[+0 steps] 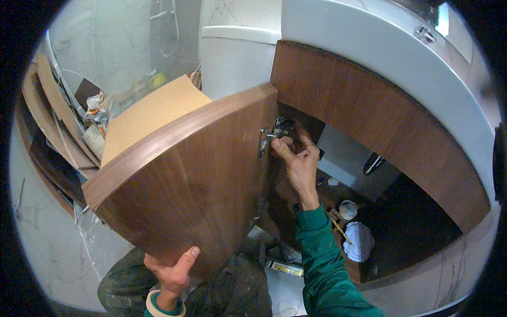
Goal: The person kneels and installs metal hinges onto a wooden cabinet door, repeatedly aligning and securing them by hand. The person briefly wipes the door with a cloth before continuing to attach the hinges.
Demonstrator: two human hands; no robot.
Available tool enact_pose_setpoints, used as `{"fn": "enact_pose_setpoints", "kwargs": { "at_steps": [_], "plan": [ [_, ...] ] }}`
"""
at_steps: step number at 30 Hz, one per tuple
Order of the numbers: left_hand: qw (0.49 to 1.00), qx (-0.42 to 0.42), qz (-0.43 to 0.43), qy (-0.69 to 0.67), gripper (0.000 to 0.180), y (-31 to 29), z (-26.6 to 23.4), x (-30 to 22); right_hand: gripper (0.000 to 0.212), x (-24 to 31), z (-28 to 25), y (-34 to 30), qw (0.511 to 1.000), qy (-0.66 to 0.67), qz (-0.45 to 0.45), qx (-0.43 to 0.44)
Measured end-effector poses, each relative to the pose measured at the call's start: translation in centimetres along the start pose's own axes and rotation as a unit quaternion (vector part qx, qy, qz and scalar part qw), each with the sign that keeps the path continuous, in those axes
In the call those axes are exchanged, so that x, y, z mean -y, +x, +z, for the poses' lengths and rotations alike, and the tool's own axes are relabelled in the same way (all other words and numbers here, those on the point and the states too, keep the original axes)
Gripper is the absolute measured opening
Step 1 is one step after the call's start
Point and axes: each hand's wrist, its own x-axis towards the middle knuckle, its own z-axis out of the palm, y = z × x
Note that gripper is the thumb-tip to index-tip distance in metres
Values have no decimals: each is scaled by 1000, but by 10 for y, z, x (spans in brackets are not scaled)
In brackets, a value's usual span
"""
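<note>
A brown wood-grain cabinet door [185, 174] stands swung out from the vanity cabinet [380, 121]. My left hand [171, 270] grips its lower edge, thumb on the face; a cream ring [158, 306] circles that wrist. At the door's upper hinge side is a metal hinge [264, 141]. My right hand [302, 166] reaches into the cabinet opening, with the thumb pressed against the hinge and the other fingers curled behind it. Those fingertips are partly hidden in shadow. Another hinge [257, 215] sits lower on the door.
Inside the cabinet are a white cup [348, 210], a thin stick [342, 232] and a crumpled white bundle [359, 241]. A sealant tube [285, 268] lies on the floor. Behind the door stand a tan board [150, 116] and a toilet tank [240, 63]. Boards [63, 111] lean at left.
</note>
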Motion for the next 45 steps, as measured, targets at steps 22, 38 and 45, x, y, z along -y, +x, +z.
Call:
{"fn": "enact_pose_setpoints", "kwargs": {
  "at_steps": [22,38,45],
  "plan": [
    [997,-3,-19,69,50,-8,-20,31,70,0,6,-2,999,-41,-25,3],
    [999,-32,-37,-5,70,-25,-34,51,56,12,9,-8,967,-233,-104,-11],
    [996,-74,-49,-32,69,-23,-17,36,34,14,4,-2,977,-187,-105,17]
  ]
}}
